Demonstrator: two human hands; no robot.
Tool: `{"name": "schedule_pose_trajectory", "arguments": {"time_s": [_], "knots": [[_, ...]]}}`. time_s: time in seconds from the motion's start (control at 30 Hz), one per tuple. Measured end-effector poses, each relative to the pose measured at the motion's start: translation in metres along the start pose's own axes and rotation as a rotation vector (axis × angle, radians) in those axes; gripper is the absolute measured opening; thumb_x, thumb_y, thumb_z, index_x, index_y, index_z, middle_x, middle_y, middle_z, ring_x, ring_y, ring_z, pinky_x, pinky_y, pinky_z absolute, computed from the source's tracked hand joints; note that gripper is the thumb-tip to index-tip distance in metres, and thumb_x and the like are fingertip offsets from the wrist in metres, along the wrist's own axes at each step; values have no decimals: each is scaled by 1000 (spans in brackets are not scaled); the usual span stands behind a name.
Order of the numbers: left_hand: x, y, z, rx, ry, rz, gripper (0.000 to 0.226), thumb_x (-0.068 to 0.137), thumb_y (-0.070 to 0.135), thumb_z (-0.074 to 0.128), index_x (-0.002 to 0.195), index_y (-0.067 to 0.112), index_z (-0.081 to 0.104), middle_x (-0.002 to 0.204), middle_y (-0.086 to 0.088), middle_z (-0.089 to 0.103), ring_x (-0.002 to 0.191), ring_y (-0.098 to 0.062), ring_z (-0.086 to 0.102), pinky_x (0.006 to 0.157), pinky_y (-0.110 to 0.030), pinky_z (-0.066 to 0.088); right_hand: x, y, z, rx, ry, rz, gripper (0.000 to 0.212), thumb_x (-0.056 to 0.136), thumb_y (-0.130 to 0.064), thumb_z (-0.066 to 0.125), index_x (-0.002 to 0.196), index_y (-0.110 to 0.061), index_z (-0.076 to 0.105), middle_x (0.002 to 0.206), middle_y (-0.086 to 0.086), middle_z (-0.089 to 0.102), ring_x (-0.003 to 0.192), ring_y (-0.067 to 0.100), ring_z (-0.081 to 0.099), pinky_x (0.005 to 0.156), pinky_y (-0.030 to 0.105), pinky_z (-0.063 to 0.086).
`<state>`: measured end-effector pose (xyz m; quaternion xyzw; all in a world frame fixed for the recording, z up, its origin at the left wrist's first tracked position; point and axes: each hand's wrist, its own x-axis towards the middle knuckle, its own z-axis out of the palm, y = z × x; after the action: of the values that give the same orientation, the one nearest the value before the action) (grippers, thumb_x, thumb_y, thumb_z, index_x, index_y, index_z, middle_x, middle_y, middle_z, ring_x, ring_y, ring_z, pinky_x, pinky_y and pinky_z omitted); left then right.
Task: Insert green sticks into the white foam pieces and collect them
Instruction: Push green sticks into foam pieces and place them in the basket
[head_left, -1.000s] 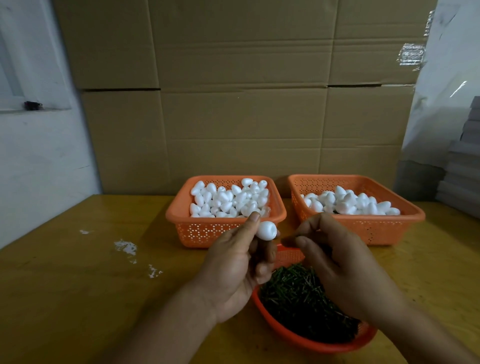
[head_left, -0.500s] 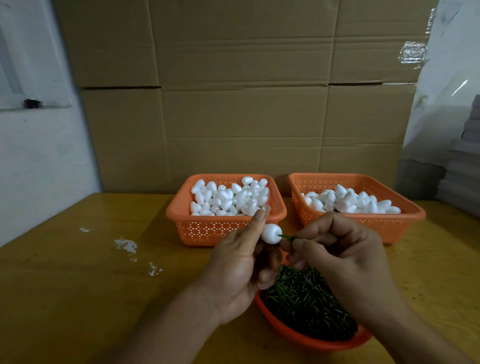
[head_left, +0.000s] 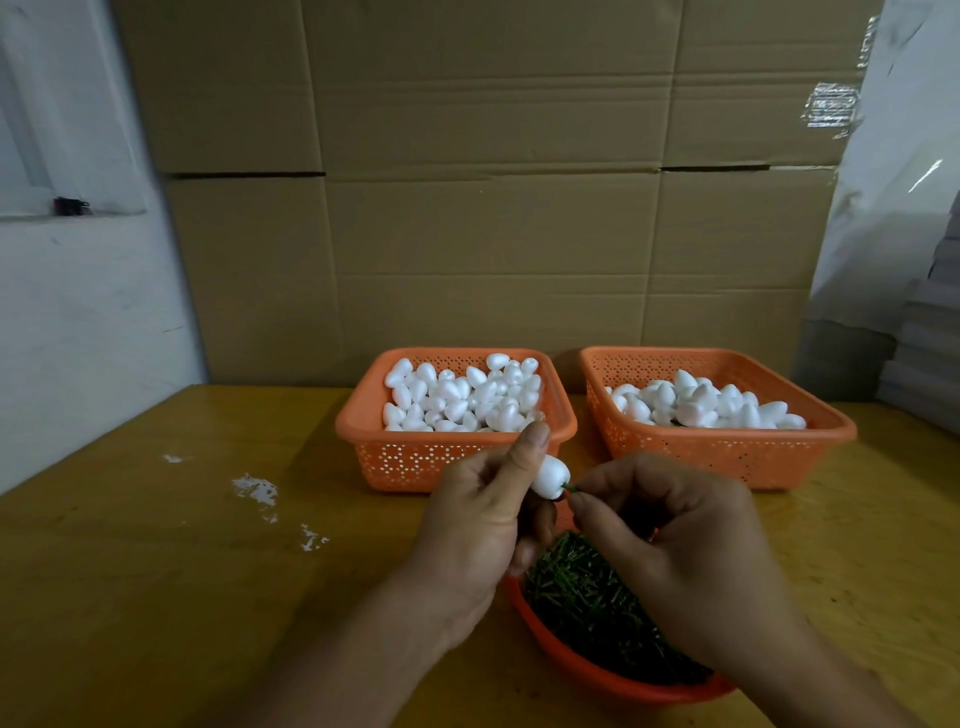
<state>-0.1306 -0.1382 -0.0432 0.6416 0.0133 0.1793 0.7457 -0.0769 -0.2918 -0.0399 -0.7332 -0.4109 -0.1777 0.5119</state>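
My left hand (head_left: 483, 519) holds a white foam piece (head_left: 550, 477) between thumb and fingers, above the near tray. My right hand (head_left: 670, 540) pinches a green stick (head_left: 567, 487) whose tip sits in the foam piece's end; only a short bit of stick shows. Below the hands, an orange tray (head_left: 597, 670) holds a heap of green sticks (head_left: 587, 597). Behind, the left orange basket (head_left: 363, 431) is full of white foam pieces (head_left: 462, 397). The right orange basket (head_left: 727, 447) holds more foam pieces (head_left: 706, 405).
Everything stands on a yellow wooden table (head_left: 182, 571) with white paint flecks (head_left: 254, 491) left of centre. Large cardboard boxes (head_left: 493, 208) form a wall right behind the baskets. A white wall is at the left, stacked grey sheets (head_left: 930, 364) at the far right.
My right hand came up from the stick tray to the foam piece and pushed the green stick in; less stick shows now. The left hand tilted the foam piece slightly.
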Motion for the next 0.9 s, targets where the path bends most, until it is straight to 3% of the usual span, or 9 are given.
{"name": "schedule_pose_trajectory", "arguments": {"time_s": [0.1, 0.27, 0.47, 0.57, 0.63, 0.77, 0.9], "knots": [[0, -1, 0, 70, 35, 69, 45, 79, 60, 62, 66, 18, 70, 51, -4, 52, 38, -10, 41, 38, -19, 31, -2, -1, 2, -15, -9, 4, 12, 84, -20, 77, 82, -31, 74, 65, -9, 70, 51, 13, 64, 46, 34, 50], [1, -4, -2, 122, 14, 138, 51, 82, 60, 62, 73, 10, 70, 57, -4, 57, 45, -11, 46, 43, -19, 36, -2, -1, 4, -34, -21, 34, 10, 84, -22, 75, 80, -31, 74, 66, -10, 71, 51, 14, 64, 46, 36, 51], [-1, -2, -1, 137, -92, 213, 35, 86, 46, 66, 80, 12, 70, 65, -3, 57, 54, -13, 48, 50, -22, 39, 0, 1, 3, -25, 18, 52, 13, 86, -23, 72, 75, -31, 72, 67, -13, 71, 51, 8, 61, 46, 12, 40], [-1, 0, 0, 143, -97, 221, 25, 92, 39, 63, 76, 20, 70, 61, 2, 55, 52, -10, 46, 50, -21, 38, 0, 2, 5, -3, 36, 47, 13, 86, -22, 74, 77, -31, 73, 68, -12, 70, 53, 6, 61, 49, 8, 39], [-1, 0, 0, 165, -84, 241, 26, 93, 40, 61, 75, 23, 67, 59, 6, 53, 52, -8, 47, 51, -19, 39, 0, 3, 7, 50, 41, 57, 13, 86, -23, 75, 77, -31, 74, 68, -10, 71, 53, 8, 62, 49, 14, 42], [-2, 0, 1, 243, -82, 309, 27, 95, 44, 57, 75, 27, 63, 59, 11, 53, 55, -2, 48, 53, -14, 40, -3, 0, 10, 190, 6, 82, 9, 88, -27, 73, 81, -31, 75, 71, -8, 74, 60, 16, 69, 57, 39, 55], [-2, -1, 0, 321, -74, 363, 25, 96, 48, 56, 75, 35, 63, 61, 16, 56, 57, 1, 52, 55, -12, 41, -4, -3, 13, 249, 20, 103, 11, 82, -38, 68, 79, -30, 75, 68, -2, 72, 57, 19, 65, 53, 34, 52]]}}
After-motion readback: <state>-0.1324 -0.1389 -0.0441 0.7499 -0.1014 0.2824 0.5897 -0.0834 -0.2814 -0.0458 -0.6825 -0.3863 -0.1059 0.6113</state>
